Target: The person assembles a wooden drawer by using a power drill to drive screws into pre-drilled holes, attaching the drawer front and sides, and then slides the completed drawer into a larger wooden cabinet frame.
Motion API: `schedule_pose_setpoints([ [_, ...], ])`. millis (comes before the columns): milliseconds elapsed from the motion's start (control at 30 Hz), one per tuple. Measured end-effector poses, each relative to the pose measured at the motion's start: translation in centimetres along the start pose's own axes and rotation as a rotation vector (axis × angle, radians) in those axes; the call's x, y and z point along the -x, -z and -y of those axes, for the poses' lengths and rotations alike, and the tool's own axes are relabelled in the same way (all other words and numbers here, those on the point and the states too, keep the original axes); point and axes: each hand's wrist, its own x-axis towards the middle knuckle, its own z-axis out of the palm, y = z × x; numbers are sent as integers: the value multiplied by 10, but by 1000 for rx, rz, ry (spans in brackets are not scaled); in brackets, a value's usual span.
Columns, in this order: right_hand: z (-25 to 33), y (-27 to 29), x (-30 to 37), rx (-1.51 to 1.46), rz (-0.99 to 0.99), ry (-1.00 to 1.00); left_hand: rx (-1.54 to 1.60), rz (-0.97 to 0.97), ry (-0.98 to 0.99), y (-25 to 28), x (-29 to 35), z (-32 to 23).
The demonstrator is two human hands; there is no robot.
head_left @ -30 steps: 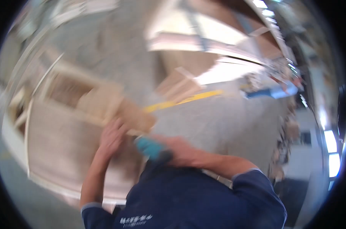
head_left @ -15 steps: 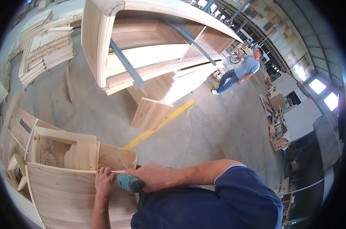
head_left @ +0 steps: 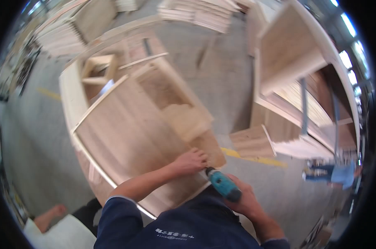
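My right hand is closed around a teal and black cordless drill. The drill's dark chuck points up and left, toward the edge of a broad wooden panel. Close beside the chuck, my left hand rests at that panel edge with its fingers curled. What its fingertips pinch, if anything, is too small and blurred to make out. Beyond the panel, an open wooden frame adjoins it, with a curved pale board inside.
A large wooden cabinet with metal bars stands at the right, and a person in blue is past it. Another person's hand shows at lower left. Stacked boards lie at the back. A yellow line crosses the floor.
The view has swung left, putting the panel near the middle and the cabinet at right. The drill's chuck now shows beside my left fingers. Another person's hand has appeared at lower left.
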Motion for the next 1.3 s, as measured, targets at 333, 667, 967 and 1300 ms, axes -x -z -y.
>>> schedule_pose_setpoints([
  [333, -9, 28, -10, 26, -173, -119, 909, -292, 503, 37, -1, 7],
  [667, -19, 18, -111, -291, -166, -205, 872, -1228, 1164, 274, 123, 261],
  [967, 8, -27, -299, 101, -119, 599, -357, -1010, 1404, 222, 241, 144],
  [1300, 21, -111, -448, 614, 68, 690, 1145, -1385, 1472, 29, 306, -84],
])
